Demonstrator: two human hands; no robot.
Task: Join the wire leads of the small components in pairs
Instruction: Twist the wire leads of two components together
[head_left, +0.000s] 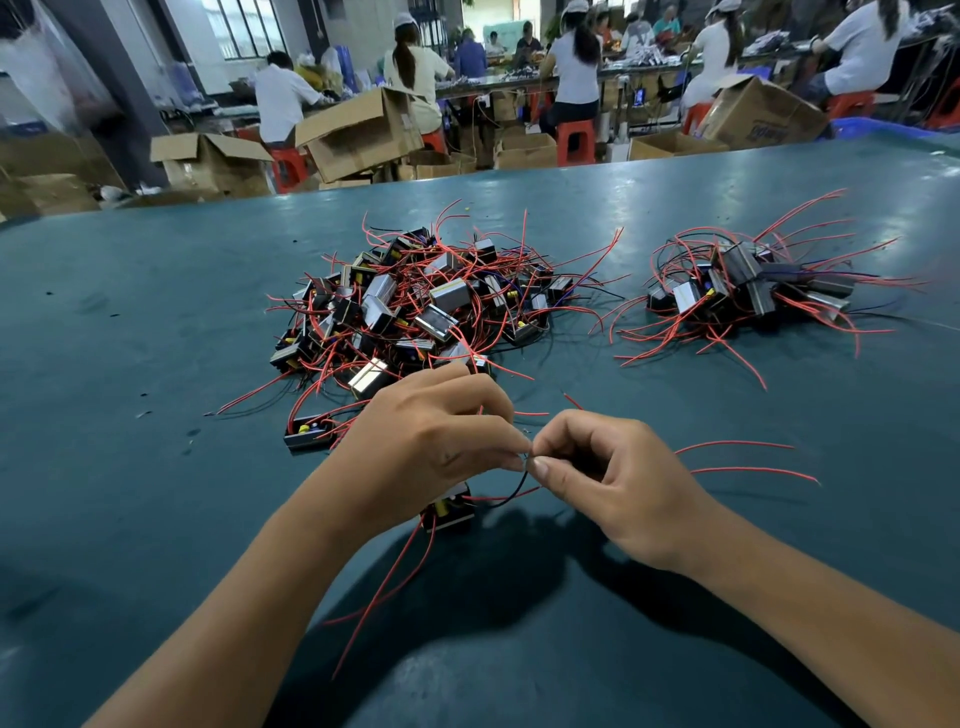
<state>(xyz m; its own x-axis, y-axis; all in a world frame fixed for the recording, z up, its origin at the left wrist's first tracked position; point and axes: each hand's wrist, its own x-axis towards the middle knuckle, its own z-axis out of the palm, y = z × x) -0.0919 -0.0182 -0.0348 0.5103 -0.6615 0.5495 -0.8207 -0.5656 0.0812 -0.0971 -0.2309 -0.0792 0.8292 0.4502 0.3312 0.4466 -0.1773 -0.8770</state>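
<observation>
Both hands are closed in fingertip pinches that meet over the near part of the green table (156, 322): the left hand (431, 441) and the right hand (613, 478) each nip the end of a thin black wire (511, 496), which loops down to a small block-shaped component (449, 512) lying just below the left hand. The leads look light and limp, bending under their own weight, so they are best held right at the tips, where the twist has to bite. The component seems light enough to be dragged by its wire. Red leads (743, 457) trail off to the right. The big pile (415, 306) of loose components lies beyond the hands, with a smaller pile (748, 286) well apart to its right.
</observation>
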